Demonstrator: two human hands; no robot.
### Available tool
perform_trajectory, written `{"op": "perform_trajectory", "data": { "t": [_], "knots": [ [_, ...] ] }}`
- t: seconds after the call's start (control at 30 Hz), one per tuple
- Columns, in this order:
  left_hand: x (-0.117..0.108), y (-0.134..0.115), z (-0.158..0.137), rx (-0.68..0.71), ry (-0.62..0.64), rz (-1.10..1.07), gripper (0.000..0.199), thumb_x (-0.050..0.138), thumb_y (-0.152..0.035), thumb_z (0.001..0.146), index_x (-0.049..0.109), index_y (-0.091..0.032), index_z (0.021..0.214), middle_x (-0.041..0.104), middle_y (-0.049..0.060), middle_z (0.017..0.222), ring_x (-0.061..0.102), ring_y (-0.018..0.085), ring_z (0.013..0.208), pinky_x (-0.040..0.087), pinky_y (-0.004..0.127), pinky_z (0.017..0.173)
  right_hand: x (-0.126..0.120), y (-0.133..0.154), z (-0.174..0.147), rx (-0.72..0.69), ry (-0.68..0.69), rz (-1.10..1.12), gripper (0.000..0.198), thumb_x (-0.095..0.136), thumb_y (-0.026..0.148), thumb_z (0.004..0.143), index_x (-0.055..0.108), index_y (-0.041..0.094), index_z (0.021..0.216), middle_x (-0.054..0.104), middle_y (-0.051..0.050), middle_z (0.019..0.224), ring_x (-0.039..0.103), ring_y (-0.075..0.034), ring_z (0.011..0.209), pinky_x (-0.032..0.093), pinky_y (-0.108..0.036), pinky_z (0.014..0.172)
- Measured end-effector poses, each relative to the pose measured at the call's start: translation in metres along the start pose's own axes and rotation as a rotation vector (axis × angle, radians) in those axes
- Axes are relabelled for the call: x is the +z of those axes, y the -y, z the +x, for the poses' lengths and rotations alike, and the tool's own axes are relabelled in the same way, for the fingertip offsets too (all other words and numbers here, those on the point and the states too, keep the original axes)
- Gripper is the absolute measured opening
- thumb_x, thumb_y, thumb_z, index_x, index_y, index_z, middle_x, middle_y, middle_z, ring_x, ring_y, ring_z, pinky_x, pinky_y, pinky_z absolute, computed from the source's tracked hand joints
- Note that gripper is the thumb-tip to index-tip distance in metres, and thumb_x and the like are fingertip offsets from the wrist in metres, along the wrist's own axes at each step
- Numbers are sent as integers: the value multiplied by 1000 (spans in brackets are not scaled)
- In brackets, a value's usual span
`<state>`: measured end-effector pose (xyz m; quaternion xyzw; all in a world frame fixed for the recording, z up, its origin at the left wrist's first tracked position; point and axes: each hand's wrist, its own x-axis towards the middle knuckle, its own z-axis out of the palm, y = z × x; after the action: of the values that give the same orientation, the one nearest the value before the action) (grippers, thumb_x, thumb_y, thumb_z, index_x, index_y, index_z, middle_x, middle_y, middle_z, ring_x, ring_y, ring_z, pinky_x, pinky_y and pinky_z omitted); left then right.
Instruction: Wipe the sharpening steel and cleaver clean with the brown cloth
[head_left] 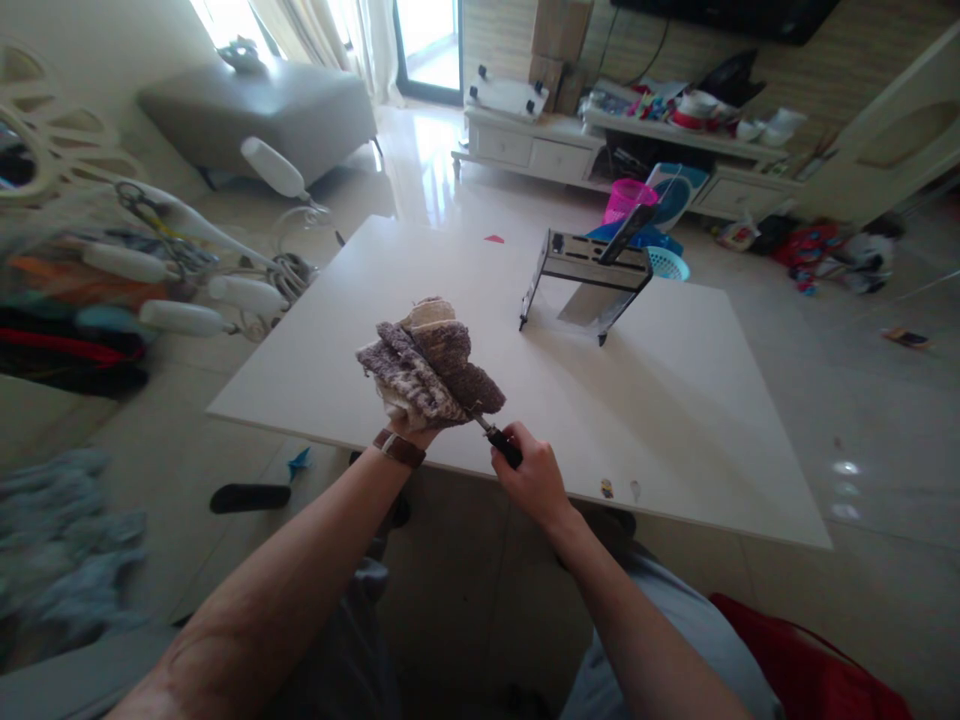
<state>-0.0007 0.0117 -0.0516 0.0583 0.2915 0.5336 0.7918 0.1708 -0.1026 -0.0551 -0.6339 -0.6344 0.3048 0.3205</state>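
Note:
A bunched brown and beige cloth (439, 365) is held above the near side of the white table (420, 270). My left hand (412, 432) grips it from below, its fingers mostly hidden by the folds, with a brown watch strap on the wrist. My right hand (534, 465) is closed around the black handle of a tool (504, 446). A short length of the tool's metal shaft shows between handle and cloth; its far end is covered by the cloth, so the exact kind is unclear.
On the table's far right stands a metal frame (592, 262) with a dark bar rising from it. Small stickers (607, 488) mark the near edge. To the left is a lamp with several white shades (271, 167). A pink basket (628, 200) sits beyond the table.

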Motion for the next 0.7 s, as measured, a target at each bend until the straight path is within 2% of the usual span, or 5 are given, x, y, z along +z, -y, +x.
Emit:
{"op": "perform_trajectory", "data": {
  "t": [0.17,0.4,0.57,0.7],
  "knots": [
    [7,0,-9,10,-28,3,62,23,-54,101,68,-17,124,75,13,98,58,34,122,40,62,108,1,1,0,1,-4,-2,4,55,27,86,55,23,86,64,1,71,58,-15,64,36,-25,63],
    [17,2,-15,31,-64,45,68,12,-50,103,71,-17,108,76,12,90,65,33,110,44,63,103,2,1,1,4,-8,-1,5,55,28,86,56,23,85,61,1,68,54,-15,61,36,-25,61],
    [8,6,-6,5,-71,56,67,15,-54,103,70,-17,109,75,11,86,61,33,118,41,62,106,1,2,1,2,-11,-6,5,54,28,86,55,23,84,60,1,67,54,-15,61,36,-25,62],
    [1,7,-5,-2,-36,32,67,13,-53,103,69,-18,115,76,12,93,57,31,125,39,59,111,2,2,1,5,-9,1,5,54,28,86,54,24,84,61,1,69,55,-16,62,36,-25,62]
  ]
}}
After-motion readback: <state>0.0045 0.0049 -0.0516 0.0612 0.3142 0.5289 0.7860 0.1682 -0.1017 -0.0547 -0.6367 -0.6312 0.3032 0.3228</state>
